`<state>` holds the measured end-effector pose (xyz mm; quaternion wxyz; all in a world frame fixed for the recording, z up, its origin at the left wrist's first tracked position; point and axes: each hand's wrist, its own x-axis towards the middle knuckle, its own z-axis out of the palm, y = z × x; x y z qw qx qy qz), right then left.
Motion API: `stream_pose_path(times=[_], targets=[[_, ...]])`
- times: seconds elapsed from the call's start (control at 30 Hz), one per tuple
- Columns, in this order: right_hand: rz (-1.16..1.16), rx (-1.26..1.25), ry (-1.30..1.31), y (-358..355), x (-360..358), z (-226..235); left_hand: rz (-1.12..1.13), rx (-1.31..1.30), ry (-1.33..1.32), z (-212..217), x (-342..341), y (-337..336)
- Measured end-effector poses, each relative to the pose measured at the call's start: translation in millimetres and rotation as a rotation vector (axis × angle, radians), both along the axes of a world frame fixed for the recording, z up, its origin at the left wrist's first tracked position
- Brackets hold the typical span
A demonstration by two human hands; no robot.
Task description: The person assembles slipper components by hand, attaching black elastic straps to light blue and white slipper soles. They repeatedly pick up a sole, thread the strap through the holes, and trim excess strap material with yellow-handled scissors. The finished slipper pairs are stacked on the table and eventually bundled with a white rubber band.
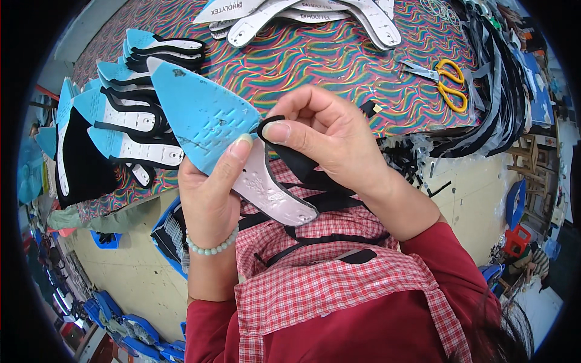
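A flat foam piece with a blue pointed end [203, 115] and a curved white arm [269, 190] is gripped in my left hand [212, 199], thumb on top near where the two colours meet. My right hand [330, 136] pinches a black fabric strip [293, 158] between thumb and forefinger at the piece's inner corner. Dark edging runs along the inner curve of the white arm. The strip hangs down from my right thumb toward my lap. My left fingers are mostly hidden beneath the piece.
Similar blue-and-white pieces with black edging [136, 118] lie stacked at the left. White curved pieces [260, 27] are piled at the back. Yellow-handled scissors [451, 85] rest on the patterned tablecloth [339, 66]. Black strips [496, 109] drape over the right edge; a blue crate [160, 236] stands below.
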<state>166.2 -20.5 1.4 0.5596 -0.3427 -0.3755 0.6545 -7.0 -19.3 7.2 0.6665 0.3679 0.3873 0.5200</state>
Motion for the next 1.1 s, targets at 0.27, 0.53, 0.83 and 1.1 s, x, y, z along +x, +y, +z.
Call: stream_pose_path(times=[0.27, 0.53, 0.83, 1.1], targets=[[-0.142, 0.204, -0.347, -5.6, -2.3, -3.4, -0.116, 0.214, 0.288, -3.4, -16.8, -5.0], [0.189, 0.438, -0.425, 5.8, 7.7, 16.9, -0.190, 0.421, 0.049, 5.8, -3.3, 19.0], [-0.159, 0.363, -0.259, -26.6, -19.6, -21.0, -0.076, 0.346, 0.043, 9.8, 0.2, 9.2], [0.007, 0.126, -0.233, -33.4, -8.8, -15.0, -0.061, 0.366, 0.138, 18.5, 5.6, 10.2]])
